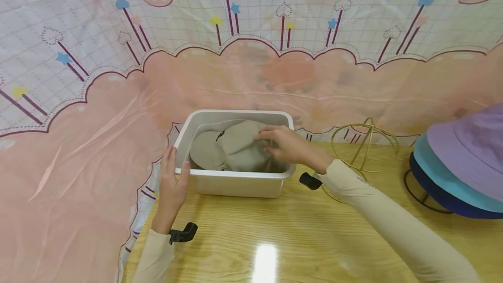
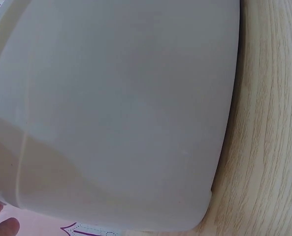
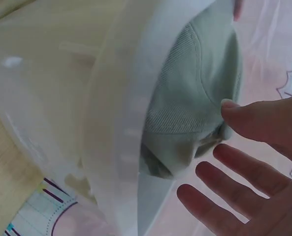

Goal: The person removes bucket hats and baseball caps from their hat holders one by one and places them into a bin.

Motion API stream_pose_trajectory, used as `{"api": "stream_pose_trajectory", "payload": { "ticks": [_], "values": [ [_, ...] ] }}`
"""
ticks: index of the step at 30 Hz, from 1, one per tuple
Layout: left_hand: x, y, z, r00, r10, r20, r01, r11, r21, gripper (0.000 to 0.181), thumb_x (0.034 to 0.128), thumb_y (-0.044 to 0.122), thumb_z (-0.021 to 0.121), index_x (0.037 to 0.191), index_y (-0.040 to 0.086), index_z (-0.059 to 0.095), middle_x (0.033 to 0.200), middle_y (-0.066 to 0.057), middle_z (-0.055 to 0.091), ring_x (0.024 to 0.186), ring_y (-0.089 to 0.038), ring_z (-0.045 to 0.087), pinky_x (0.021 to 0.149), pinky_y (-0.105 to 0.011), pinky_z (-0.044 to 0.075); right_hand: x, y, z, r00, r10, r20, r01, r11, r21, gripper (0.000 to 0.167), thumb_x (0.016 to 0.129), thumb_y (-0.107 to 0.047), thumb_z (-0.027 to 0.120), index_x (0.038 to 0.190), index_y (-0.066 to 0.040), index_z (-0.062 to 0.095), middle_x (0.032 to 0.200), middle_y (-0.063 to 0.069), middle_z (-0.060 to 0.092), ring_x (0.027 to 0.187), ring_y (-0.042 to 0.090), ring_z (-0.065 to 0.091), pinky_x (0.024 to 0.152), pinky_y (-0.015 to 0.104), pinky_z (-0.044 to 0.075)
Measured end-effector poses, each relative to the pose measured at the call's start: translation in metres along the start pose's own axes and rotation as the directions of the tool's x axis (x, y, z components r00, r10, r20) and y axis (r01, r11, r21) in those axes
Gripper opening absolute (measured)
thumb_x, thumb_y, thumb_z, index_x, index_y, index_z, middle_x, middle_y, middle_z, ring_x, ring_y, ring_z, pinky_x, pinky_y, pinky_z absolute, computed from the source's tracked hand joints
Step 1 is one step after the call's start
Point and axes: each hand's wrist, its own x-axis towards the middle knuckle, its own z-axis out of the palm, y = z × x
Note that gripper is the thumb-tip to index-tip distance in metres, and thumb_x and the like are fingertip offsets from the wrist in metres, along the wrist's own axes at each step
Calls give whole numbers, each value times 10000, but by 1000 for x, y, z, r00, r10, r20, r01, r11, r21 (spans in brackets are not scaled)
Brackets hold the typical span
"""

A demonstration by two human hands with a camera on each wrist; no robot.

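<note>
A beige baseball cap (image 1: 241, 145) lies inside a white plastic bin (image 1: 235, 184), its brim toward the bin's left end. Above the cap's crown is my right hand (image 1: 284, 143), fingers spread and slightly bent. In the right wrist view, the thumb (image 3: 254, 118) reaches the edge of the cap (image 3: 200, 83), and the other fingers stand apart from each other with nothing between them. My left hand (image 1: 173, 189) rests at the bin's left rim with fairly straight fingers. The left wrist view is mostly the bin's wall (image 2: 121, 108), with two fingertips (image 2: 5, 227) in the corner.
Right of the bin stands a gold wire hat stand (image 1: 365, 147). Farther right, several stacked bucket hats, with a lilac one (image 1: 471, 152) on top, sit on a dark wire stand (image 1: 424, 200). A patterned pink cloth (image 1: 235, 82) hangs behind the wooden table (image 1: 220, 235).
</note>
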Motion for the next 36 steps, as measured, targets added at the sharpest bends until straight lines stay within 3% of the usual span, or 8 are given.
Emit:
{"api": "stream_pose_trajectory", "payload": {
  "ticks": [6, 16, 25, 29, 36],
  "values": [
    [-1, -2, -1, 1000, 10, -20, -10, 1000, 7, 564, 946, 216, 515, 1420, -51, 364, 1485, -170, 313, 1360, -357, 270, 1087, -527, 226, -6, -1, -10, 1000, -21, -21, 21, 1000, 15, 341, 829, 8, 675, 1167, -34, 660, 1171, 125, 624, 979, 245, 623, 811, 358, 507],
    [-1, 0, -1, 1000, -6, -2, 6, 1000, 11, 567, 948, 216, 511, 1428, -43, 355, 1494, -155, 302, 1362, -354, 270, 1083, -527, 236, -26, -3, -35, 993, -55, -104, 54, 998, -12, 333, 829, -15, 681, 1161, -7, 653, 1160, 145, 626, 1073, 289, 581, 924, 456, 429],
    [-1, 0, -2, 1000, 8, -8, -7, 1000, 20, 562, 946, 204, 513, 1425, -46, 358, 1492, -159, 307, 1359, -364, 273, 1088, -524, 228, -52, -5, -62, 990, -14, -140, 10, 1000, -29, 360, 841, -18, 677, 1197, -46, 636, 1224, 135, 590, 996, 260, 610, 845, 406, 490],
    [-1, -2, -1, 1000, 23, -19, -22, 1000, 14, 557, 941, 191, 515, 1420, -52, 365, 1485, -165, 316, 1356, -361, 279, 1089, -518, 230, -62, -1, -71, 986, -8, -164, 2, 999, -35, 365, 845, -9, 670, 1207, -41, 631, 1225, 129, 597, 1138, 291, 549, 926, 446, 453],
    [-1, -2, -1, 999, 32, -30, -31, 999, 21, 553, 933, 184, 520, 1409, -60, 378, 1474, -175, 332, 1343, -381, 297, 1082, -523, 243, -80, 0, -85, 981, 32, -191, -49, 996, -80, 364, 860, -17, 655, 1221, -53, 628, 1255, 181, 561, 1150, 358, 528, 911, 496, 448]
  ]
}}
